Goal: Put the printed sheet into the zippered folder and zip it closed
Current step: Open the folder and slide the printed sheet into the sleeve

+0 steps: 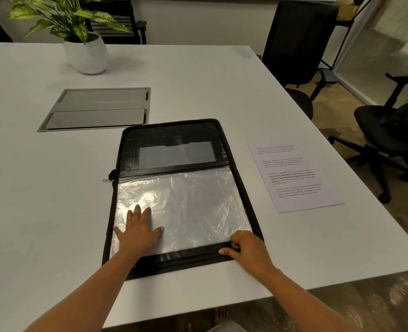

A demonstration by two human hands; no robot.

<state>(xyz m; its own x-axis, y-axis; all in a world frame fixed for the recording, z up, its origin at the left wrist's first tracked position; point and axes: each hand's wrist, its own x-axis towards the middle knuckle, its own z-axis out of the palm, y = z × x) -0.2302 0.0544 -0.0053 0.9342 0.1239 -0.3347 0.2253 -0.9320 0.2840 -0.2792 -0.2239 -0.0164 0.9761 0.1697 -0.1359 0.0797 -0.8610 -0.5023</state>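
The black zippered folder [174, 133] lies spread open on the white table, its clear plastic sleeves [193, 200] facing up. A zipper pull [107, 180] sticks out at its left edge. My left hand [139, 228] rests flat, fingers apart, on the near sleeve. My right hand [248, 248] pinches the black strip along the sleeves' near right edge. The printed sheet [294, 176] lies flat on the table to the right of the folder, apart from it and from both hands.
A grey cable hatch [97, 109] is set into the table [42, 212] behind the folder. A potted plant [85, 53] stands at the far left. Black office chairs [385, 130] stand beyond the table's right edge. The table's near edge is close to my arms.
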